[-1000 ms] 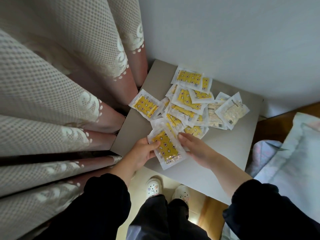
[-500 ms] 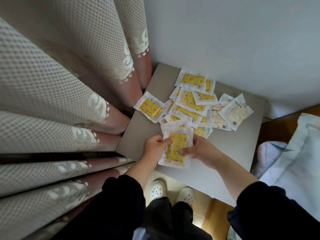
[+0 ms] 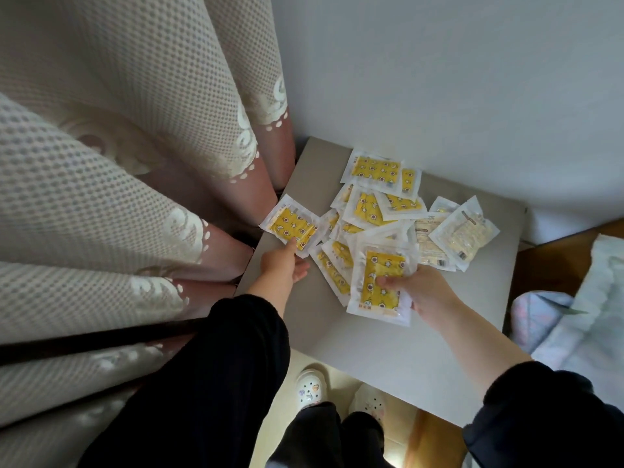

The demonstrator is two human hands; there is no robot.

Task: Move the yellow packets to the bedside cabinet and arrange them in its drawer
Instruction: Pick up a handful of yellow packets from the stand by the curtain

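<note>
The right hand [image 3: 425, 295] is gripping a yellow packet [image 3: 380, 282], thumb on top, just above the grey cabinet top [image 3: 388, 352], while the pile of packets [image 3: 371, 211] is lying spread behind it with pale packets [image 3: 462, 231] at its right edge. The left hand [image 3: 282, 265] is reaching for the lone packet [image 3: 290, 228] at the corner by the curtain [image 3: 135, 197], fingers [image 3: 293, 247] touching its near edge, though whether they are pinching it I cannot tell; better to be sliding it inward before lifting, then stacking it squarely on the held one. No drawer is showing, so its contents are unknown.
</note>
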